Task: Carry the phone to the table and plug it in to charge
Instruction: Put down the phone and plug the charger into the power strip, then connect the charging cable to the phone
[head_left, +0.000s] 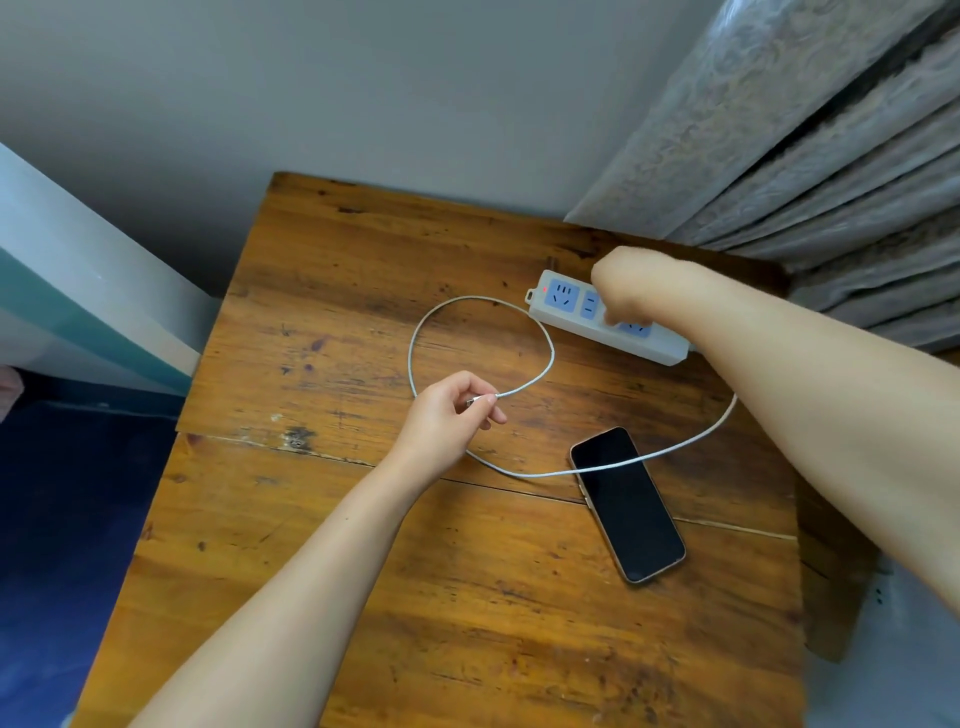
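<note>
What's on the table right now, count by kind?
Phone: 1, face up, screen dark
Charging cable: 1, connector end pinched in the left hand, a length draped across the phone
Power strip: 1, right hand on it
Total: 3 on the table
</note>
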